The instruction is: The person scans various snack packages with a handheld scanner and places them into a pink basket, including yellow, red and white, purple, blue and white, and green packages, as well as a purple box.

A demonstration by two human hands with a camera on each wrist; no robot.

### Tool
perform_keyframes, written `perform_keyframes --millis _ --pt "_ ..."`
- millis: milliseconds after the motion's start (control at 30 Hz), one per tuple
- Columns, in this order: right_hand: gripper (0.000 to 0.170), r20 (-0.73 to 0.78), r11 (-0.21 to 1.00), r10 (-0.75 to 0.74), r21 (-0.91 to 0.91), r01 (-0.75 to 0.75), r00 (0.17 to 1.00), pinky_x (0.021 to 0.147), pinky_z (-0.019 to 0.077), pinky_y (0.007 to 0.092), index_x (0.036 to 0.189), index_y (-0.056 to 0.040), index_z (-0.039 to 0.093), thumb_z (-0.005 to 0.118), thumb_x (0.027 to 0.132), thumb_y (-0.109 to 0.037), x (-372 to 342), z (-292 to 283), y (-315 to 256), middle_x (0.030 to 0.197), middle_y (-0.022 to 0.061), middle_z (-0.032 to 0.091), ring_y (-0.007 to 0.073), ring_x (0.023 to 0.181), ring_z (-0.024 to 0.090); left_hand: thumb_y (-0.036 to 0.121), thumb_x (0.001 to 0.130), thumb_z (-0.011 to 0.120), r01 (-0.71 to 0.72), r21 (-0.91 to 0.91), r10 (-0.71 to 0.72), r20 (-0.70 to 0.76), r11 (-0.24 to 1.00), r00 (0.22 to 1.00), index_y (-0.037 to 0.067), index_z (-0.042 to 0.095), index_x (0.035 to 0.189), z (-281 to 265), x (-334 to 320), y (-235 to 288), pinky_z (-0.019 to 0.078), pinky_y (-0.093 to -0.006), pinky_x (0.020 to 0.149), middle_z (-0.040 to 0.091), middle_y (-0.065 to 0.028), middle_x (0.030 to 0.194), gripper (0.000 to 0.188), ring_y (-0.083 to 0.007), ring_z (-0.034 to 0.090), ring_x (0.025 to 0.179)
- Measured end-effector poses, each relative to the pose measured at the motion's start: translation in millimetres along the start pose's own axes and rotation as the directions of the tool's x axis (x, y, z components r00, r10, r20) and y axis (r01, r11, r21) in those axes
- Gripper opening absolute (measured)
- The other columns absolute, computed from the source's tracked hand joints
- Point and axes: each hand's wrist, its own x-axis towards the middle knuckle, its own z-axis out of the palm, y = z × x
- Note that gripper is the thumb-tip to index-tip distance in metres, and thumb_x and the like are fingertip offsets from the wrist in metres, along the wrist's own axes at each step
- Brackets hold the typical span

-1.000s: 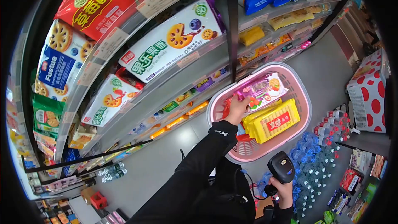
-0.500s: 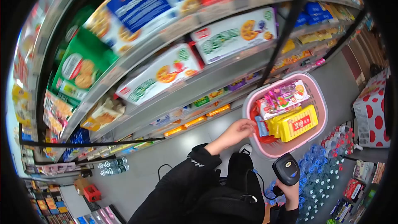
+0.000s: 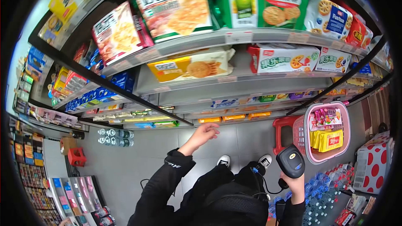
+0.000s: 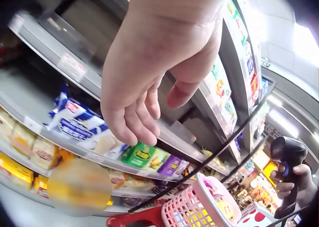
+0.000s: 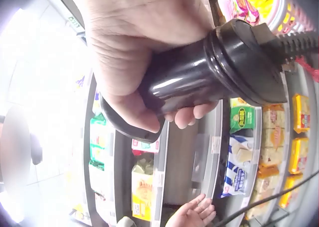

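The left hand [image 3: 201,137] hangs in the air before the lower shelves, fingers loosely bent and holding nothing; the left wrist view shows the same hand [image 4: 159,62] from close up. In the right hand [image 3: 294,184] is a black barcode scanner [image 3: 290,161], its head tilted up. Fingers and thumb of that hand [image 5: 144,43] wrap round the scanner's handle [image 5: 184,80] in the right wrist view. To the right, a pink basket [image 3: 310,155] contains yellow packs [image 3: 331,140] and a purple-and-white pack [image 3: 328,116].
Shelves ahead hold a yellow biscuit pack [image 3: 190,66], white fruit biscuit boxes [image 3: 287,58] and green packs [image 3: 261,6]. A red stool [image 3: 278,136] stands beside the basket. Bottles [image 3: 320,192] and a red-dotted box [image 3: 371,165] are at the right; more bottles [image 3: 115,137] lie left.
The left hand has come out of the basket, letting go of the purple-and-white pack, and moved left. The head view has swung left along the shelves. The scanner stays in the right hand.
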Motion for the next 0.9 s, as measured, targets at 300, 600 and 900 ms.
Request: perform_keyframes --millis 300,600,900 --pt "0.038 -0.035 0.998 -0.032 -0.054 0.03 0.999 0.074 0.0436 0.0276 0.094 -0.0008 0.053 0.066 0.058 0.001 -15.0 55.2 -32.6 0.089 0.0055 0.059 0.0136 0.081 0.056 0.011 0.081 0.045 -0.001 -0.066 -0.007 -0.115 0.998 0.993 0.002 0.047 0.11 -62.6 -5.3 -31.5 0.0445 -0.0252 0.074 0.058 -0.0082 0.094 0.031 -0.0142 0.057 0.082" --pt "0.034 -0.082 0.994 0.034 -0.102 -0.042 0.996 0.071 0.0442 0.0265 0.09 -0.0002 0.055 0.066 0.057 0.0 -20.5 48.6 -21.9 0.083 0.0049 0.06 0.0116 0.076 0.056 0.013 0.075 0.05 -0.161 0.759 0.378 -0.12 0.631 0.918 -0.004 0.04 0.118 -34.5 72.3 -60.8 0.0416 -0.034 0.085 0.053 -0.0192 0.106 0.047 -0.0315 0.051 0.099" --pt "0.041 -0.113 0.987 0.091 -0.125 -0.105 0.989 0.073 0.0441 0.0269 0.096 -0.0004 0.053 0.067 0.057 -0.001 2.5 30.1 -33.6 0.088 0.0062 0.06 0.0125 0.08 0.056 0.01 0.073 0.051 -0.245 0.969 0.618 0.205 -0.02 0.759 -0.001 0.036 0.121 9.9 162.3 -61.0 0.0322 -0.0396 0.094 0.041 -0.0195 0.121 0.052 -0.0312 0.038 0.114"
